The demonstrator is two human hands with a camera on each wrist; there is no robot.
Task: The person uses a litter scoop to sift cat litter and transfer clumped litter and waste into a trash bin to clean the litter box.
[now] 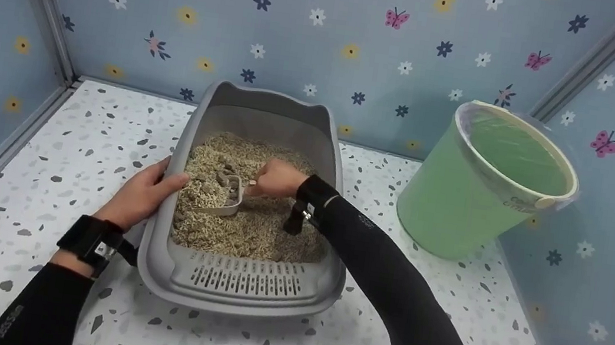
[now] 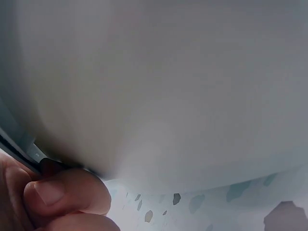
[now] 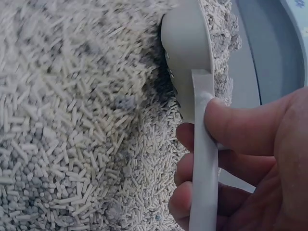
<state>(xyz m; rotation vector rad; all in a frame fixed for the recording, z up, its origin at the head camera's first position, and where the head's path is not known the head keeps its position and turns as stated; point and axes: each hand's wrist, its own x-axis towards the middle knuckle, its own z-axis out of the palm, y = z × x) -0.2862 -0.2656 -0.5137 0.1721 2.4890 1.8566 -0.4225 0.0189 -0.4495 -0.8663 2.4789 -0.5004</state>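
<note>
A grey litter box (image 1: 243, 300) filled with pellet litter (image 1: 239, 241) stands on the speckled surface. My right hand (image 1: 278, 179) grips the handle of a pale litter scoop (image 1: 231, 209), thumb on one side and fingers curled round the other in the right wrist view. The scoop's slotted head (image 3: 186, 43) sits in the litter, with greyish clumps (image 3: 222, 45) and pellets in and beside it. My left hand (image 1: 139, 193) holds the box's left rim, thumb over the edge. Its curled fingers (image 2: 72, 192) show below the rim in the left wrist view.
A green bin (image 1: 447, 197) with a clear plastic liner over its rim stands to the right of the litter box. Flower-patterned panels (image 1: 312, 42) close off the back and both sides. The speckled tabletop (image 1: 78, 154) extends around the box.
</note>
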